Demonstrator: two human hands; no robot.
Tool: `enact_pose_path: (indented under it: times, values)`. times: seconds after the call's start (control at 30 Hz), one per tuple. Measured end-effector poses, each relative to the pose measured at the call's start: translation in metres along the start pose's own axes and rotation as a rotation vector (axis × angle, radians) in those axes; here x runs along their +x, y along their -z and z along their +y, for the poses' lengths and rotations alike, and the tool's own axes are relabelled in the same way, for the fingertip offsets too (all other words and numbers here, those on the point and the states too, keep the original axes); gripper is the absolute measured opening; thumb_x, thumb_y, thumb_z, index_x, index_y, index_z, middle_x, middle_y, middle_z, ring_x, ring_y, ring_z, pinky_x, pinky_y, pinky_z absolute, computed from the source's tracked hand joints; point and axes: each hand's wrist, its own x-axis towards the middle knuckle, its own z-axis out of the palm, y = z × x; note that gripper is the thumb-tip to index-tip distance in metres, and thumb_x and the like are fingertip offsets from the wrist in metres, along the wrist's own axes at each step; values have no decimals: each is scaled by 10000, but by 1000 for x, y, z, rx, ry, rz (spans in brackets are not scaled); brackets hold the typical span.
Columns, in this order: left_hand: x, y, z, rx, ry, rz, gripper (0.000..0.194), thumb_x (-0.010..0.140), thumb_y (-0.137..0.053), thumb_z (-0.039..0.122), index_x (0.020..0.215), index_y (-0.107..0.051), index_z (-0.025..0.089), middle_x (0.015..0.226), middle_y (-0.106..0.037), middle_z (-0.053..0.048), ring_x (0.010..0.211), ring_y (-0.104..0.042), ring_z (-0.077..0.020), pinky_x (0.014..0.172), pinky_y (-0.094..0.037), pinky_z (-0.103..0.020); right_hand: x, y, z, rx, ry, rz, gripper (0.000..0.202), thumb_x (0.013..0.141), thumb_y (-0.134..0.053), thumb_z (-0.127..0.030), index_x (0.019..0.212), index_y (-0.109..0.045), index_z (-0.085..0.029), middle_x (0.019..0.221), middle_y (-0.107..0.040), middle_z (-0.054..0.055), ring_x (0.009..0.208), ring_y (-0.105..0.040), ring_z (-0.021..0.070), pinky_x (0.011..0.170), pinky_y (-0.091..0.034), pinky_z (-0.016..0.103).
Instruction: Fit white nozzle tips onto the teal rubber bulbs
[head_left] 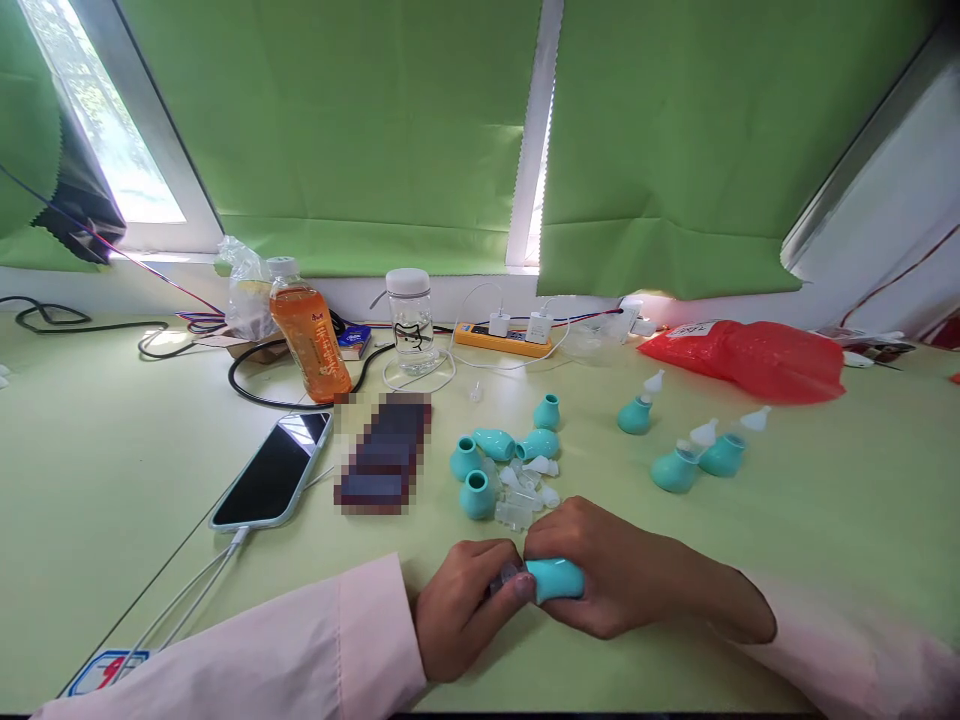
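Near the front edge of the table, my right hand (600,570) is closed around a teal bulb (555,579). My left hand (472,605) pinches a small clear plastic piece (504,577) against the bulb's left end. Just beyond my hands lie several loose teal bulbs (477,495), some upright with open necks and some on their sides. Beside them is a small pile of clear and whitish plastic parts (525,485). Three teal bulbs with whitish tips (675,468) stand farther right.
A phone (271,472) with a cable and a pixelated dark object (386,453) lie left of the bulbs. Behind are an orange drink bottle (311,340), a clear jar (412,330), a power strip (502,341) and a red plastic bag (750,360).
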Motion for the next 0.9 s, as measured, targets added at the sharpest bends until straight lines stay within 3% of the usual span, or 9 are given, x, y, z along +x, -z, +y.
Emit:
enact_pose_path:
  times: [0.13,0.27,0.4,0.5,0.57,0.63,0.77,0.9]
  values:
    - [0,-1,2,-136,23,34,403,875,-248,419,577,-356,170,531,-360,30,496,-350,-88,503,-281,-224,3,5,5,191,52,-37,186,664,-490,-144,551,-345,-176,508,-331,-65,471,-303,50,448,-273,177]
    - [-2,-1,6,-217,70,57,453,885,-169,423,573,-376,168,492,-371,29,462,-358,-86,509,-315,-221,4,9,15,409,98,-13,154,677,-550,-217,581,-438,-172,532,-401,-53,487,-345,55,461,-314,171]
    - [-3,1,9,-19,71,36,311,843,-345,415,757,-510,165,675,-535,-14,610,-479,-122,587,-385,-222,4,21,30,501,-12,213,179,681,-591,-295,648,-481,-157,594,-461,-25,549,-412,79,526,-360,197]
    - [0,1,10,101,103,20,189,794,-467,287,951,-509,191,828,-567,-23,688,-506,-134,639,-425,-231,5,33,43,556,-102,381,192,739,-490,-351,754,-476,-160,696,-503,4,628,-457,112,571,-383,226]
    - [3,0,9,154,120,43,220,770,-463,176,983,-513,198,901,-547,-41,737,-511,-144,678,-442,-261,6,39,52,450,-237,483,199,775,-411,-357,792,-471,-168,751,-531,15,674,-484,131,598,-386,243]
    - [5,-2,5,176,105,61,285,731,-452,97,986,-531,198,956,-503,-64,769,-511,-153,693,-457,-289,6,43,60,178,-446,529,201,780,-397,-352,805,-488,-174,774,-556,24,705,-504,151,604,-377,254]
    - [5,-6,-1,164,72,81,381,687,-438,28,1007,-538,209,1006,-429,-78,792,-502,-151,688,-481,-302,3,44,76,-396,-731,449,227,736,-461,-352,844,-554,-175,850,-590,67,789,-529,213,570,-347,262]
    - [4,-7,-2,179,59,63,377,710,-407,11,1009,-523,210,1042,-380,-88,864,-482,-165,733,-477,-327,-3,39,90,-409,-794,321,258,718,-487,-362,886,-578,-189,845,-618,67,775,-556,218,564,-360,265]
